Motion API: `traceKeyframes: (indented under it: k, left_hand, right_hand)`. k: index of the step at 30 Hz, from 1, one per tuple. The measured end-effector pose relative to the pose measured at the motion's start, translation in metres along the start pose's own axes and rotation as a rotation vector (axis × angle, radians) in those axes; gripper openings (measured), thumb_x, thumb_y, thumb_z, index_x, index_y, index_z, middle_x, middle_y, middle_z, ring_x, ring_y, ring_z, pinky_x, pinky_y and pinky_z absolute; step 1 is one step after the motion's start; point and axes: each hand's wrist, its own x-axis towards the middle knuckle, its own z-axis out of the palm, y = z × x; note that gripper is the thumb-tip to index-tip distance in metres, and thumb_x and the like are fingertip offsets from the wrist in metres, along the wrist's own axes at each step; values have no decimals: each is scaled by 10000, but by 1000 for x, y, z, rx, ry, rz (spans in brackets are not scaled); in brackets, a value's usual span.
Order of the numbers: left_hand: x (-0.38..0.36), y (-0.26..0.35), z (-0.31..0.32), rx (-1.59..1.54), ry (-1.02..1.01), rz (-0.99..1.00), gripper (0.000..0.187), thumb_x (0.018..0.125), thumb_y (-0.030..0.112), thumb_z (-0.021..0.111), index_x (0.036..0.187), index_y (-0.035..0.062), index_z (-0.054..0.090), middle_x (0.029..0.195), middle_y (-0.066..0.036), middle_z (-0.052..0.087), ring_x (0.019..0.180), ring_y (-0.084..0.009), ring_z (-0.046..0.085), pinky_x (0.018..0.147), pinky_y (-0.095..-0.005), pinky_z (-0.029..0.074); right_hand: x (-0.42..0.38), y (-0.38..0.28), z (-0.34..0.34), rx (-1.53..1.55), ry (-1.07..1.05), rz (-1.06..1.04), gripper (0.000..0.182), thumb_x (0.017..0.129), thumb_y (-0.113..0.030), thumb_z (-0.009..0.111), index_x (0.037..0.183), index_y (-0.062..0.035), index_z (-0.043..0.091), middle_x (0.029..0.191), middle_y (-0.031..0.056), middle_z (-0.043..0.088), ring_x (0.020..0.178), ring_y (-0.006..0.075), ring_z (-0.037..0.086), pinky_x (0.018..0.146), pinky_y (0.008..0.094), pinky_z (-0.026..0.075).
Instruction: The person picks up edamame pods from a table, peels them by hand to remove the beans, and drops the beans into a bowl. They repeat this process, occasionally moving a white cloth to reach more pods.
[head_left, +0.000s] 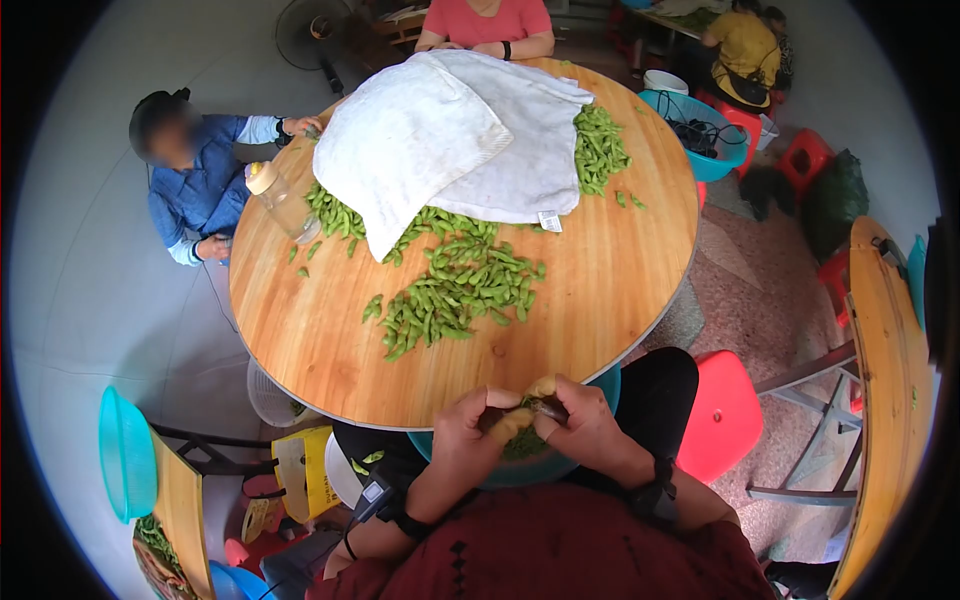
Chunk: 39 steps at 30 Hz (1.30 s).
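Note:
Over a teal basin [600, 385] in the lap, my left hand [478, 425] and my right hand [580, 415] meet with thumbs and fingers pinched together. Something small and green, perhaps a pod, shows between the fingertips; its shape is mostly hidden. Green bits lie in the basin below the hands. Just beyond, on the round wooden table [560, 345], is a loose pile of green pods [465, 285]. White cloths [430, 130] cover a larger heap, with more pods [600, 150] showing at its right edge.
A clear bottle [285, 205] stands at the table's left, near a person in blue [205, 180]. Another person in pink sits across. A red stool [718, 415] is at my right, a wooden table edge [885, 400] farther right. A teal basin [700, 130] holds black items.

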Motion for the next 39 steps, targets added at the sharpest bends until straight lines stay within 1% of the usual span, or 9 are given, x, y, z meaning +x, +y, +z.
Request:
traceKeyframes:
  k: [6,13,16,20,22,25,28,33,39]
  left_hand:
    - [0,-13,5,-390,-12,-232,23,911,43,608,924,24,609,797,-20,630,666,-96,605,610,-234,491]
    - [-4,-25,9,-785,20,-512,142,983,160,510,951,43,583,792,-43,627,615,-112,605,570,-237,492]
    - [0,-18,7,-802,143,-517,145,1000,172,467,1026,55,548,818,-60,632,620,-124,611,582,-243,507]
    - [-5,-20,1,-769,91,-404,129,975,168,522,1068,78,522,871,-65,627,650,-159,622,569,-277,505]
    - [-7,-19,1,-587,-46,-235,166,949,59,538,1111,70,501,893,-53,616,722,-144,625,640,-263,512]
    - [-7,-7,5,-642,-49,-235,234,905,-55,549,1111,51,515,915,-44,605,785,-127,615,706,-257,507]
    - [-11,-17,3,-545,-18,-159,271,881,-98,554,1112,42,529,943,-46,600,829,-122,604,735,-263,502]
    - [-11,-15,3,-508,56,-129,258,854,-115,579,1064,33,562,967,-49,603,853,-126,609,757,-265,499]
    - [-15,-12,3,-379,-1,-101,248,841,-116,604,1043,26,580,976,-51,626,880,-123,620,775,-251,503]
  right_hand:
    - [0,-4,2,108,20,76,158,811,-75,683,914,-7,584,717,66,617,627,82,567,581,264,474]
    - [-3,-9,4,354,3,187,85,833,-30,662,883,-30,593,717,-26,586,655,8,511,561,204,434]
    - [-5,-3,5,386,-21,120,83,832,-13,654,876,-39,588,705,-38,562,647,6,491,552,196,410]
    - [-4,4,6,464,15,160,84,835,-16,648,873,-46,580,703,-51,536,643,7,466,552,197,391]
    - [-3,5,8,501,11,202,87,835,-19,647,879,-47,578,708,-54,534,645,7,463,554,198,389]
    - [-1,7,11,508,-3,204,97,838,-29,647,907,-38,580,723,-40,547,648,12,472,556,209,399]
    - [1,-4,6,293,-23,97,109,839,-33,649,928,-30,586,737,-5,575,641,32,483,562,226,416]
    - [-2,-14,11,-84,123,-49,147,810,-53,668,927,-5,592,740,123,588,608,219,573,566,317,457]
    - [-5,-4,17,-21,81,61,175,762,-17,607,935,5,588,795,158,587,676,314,593,598,352,467]
